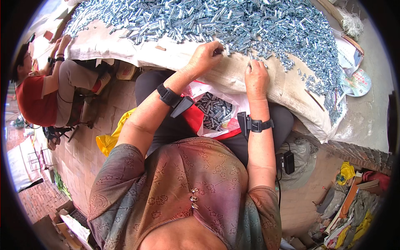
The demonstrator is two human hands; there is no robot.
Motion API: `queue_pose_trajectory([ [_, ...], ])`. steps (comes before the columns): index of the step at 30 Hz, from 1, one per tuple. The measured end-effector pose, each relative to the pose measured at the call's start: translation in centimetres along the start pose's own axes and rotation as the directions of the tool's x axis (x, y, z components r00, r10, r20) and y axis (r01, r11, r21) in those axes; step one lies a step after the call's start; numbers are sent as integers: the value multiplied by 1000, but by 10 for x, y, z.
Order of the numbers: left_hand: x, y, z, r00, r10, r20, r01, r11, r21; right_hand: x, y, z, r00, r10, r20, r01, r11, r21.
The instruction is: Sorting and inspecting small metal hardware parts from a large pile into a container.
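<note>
A wide heap of small, shiny blue-silver metal sleeves (200, 21) covers the cloth-topped table in front of me. My left hand (206, 57) is at the heap's near edge, its fingers curled closed; what they hold is hidden. Just to its right and a little nearer, my right hand (257, 79) pinches a small metal piece (249, 65) over the pale cloth (227, 77). Between my thighs, below both hands, sits an open red and white bag (196, 118) with many dark cylindrical metal pieces (213, 110) in it.
A person in a red top (35, 100) sits at the table's left end, hands at its edge. A round fan (357, 82) lies at the right. Yellow cloth (114, 131) is by my left thigh. Scraps and bags (350, 204) are piled at lower right.
</note>
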State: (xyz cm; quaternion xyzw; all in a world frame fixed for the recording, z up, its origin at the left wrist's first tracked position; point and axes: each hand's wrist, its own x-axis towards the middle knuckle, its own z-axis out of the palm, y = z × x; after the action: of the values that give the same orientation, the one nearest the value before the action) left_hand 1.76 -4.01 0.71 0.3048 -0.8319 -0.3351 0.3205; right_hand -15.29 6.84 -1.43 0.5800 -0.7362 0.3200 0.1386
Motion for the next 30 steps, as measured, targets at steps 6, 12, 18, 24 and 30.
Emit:
queue_pose_trajectory([
  [6,-14,6,-3,944,-262,202,327,651,-685,-3,-16,-9,945,281,168,-326,765,556],
  [12,-21,6,-4,925,-286,251,354,407,-842,-5,-40,-15,859,320,401,-498,335,800],
  [18,-28,9,-1,924,-293,247,343,349,-872,-7,-49,-14,856,307,417,-469,121,875],
  [24,-32,11,2,930,-249,270,337,288,-896,-11,-55,-13,834,314,453,-458,-63,887],
  [30,-33,16,9,942,-239,236,296,261,-919,-17,-50,-1,827,329,456,-397,-233,888],
])
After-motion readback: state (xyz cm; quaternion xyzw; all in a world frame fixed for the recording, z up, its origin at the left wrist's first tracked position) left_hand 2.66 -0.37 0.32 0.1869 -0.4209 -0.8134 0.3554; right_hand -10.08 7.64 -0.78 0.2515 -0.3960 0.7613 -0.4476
